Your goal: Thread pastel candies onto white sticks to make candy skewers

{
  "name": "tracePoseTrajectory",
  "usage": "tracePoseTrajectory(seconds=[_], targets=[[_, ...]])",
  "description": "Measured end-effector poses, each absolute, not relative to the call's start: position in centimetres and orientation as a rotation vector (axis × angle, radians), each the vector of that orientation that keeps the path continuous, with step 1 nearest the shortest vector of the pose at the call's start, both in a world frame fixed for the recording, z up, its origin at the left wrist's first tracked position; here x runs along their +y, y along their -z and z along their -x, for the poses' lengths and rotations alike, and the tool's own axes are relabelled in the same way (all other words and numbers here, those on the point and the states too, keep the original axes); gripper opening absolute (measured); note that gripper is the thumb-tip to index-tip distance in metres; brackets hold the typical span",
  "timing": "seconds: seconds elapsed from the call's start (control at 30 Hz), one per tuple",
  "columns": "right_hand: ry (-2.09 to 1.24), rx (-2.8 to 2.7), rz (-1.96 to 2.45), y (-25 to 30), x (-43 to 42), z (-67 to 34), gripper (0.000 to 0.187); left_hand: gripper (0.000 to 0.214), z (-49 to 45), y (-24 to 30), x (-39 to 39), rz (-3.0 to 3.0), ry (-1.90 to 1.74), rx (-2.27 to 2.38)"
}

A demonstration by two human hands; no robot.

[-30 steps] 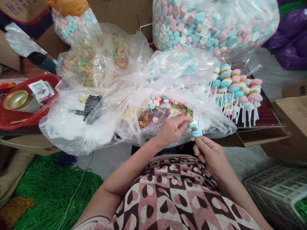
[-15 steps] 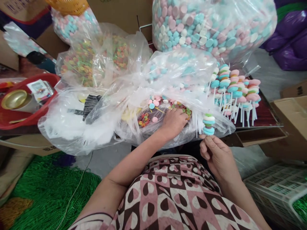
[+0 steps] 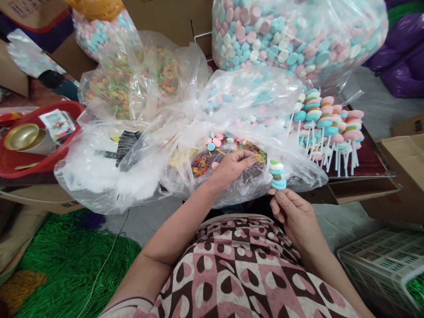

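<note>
Over the plastic-covered work surface, my left hand (image 3: pixel 233 167) has thumb and forefinger pinched together, with an orange gummy ring (image 3: pixel 258 157) at their tips. Below and to the right, my right hand (image 3: pixel 293 204) grips a marshmallow skewer (image 3: pixel 277 175) from beneath. Blue and white marshmallows alternate with green and brownish gummy rings on it; its stick is mostly hidden by my fingers. Loose gummy rings (image 3: pixel 199 166) and pink, blue and white marshmallows (image 3: pixel 216 142) lie on the surface beyond my left forearm.
Finished-looking skewers (image 3: pixel 326 119) stand bunched at the right. Behind are a large bag of marshmallows (image 3: pixel 291 39) and a bag of gummy rings (image 3: pixel 132 81). A red basin (image 3: pixel 71 132) holds a gold bowl at left. A white crate (image 3: pixel 377 260) stands at lower right.
My left hand has lifted out of the gummy rings and drawn back slightly left, with a ring at its fingertips. The skewer in my right hand has moved a little left.
</note>
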State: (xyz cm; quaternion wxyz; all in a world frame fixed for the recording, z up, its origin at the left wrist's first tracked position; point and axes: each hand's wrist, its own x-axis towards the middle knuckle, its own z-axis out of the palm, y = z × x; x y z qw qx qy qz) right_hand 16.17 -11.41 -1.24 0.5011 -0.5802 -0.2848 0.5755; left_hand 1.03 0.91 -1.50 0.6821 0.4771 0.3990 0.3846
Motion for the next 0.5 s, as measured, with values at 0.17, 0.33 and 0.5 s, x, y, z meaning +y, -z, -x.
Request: tracePoseTrajectory(seconds=[0.17,0.33,0.5], targets=[[-1.391,-0.727,1.429,1.37,-11.38,-15.88,0.027,0.025,-0.91,1.34,0.68,-0.995,-0.869,0.838],[-1.438,-0.74,1.44,1.91,-11.56,-15.91,0.03,0.025,-0.92,1.66,0.63,-1.015,-0.903,0.824],[-1.456,-0.776,1.515,2.21,-11.62,-15.98,0.032,0.026,-1.11,1.8,0.38,-1.081,-0.921,0.83]])
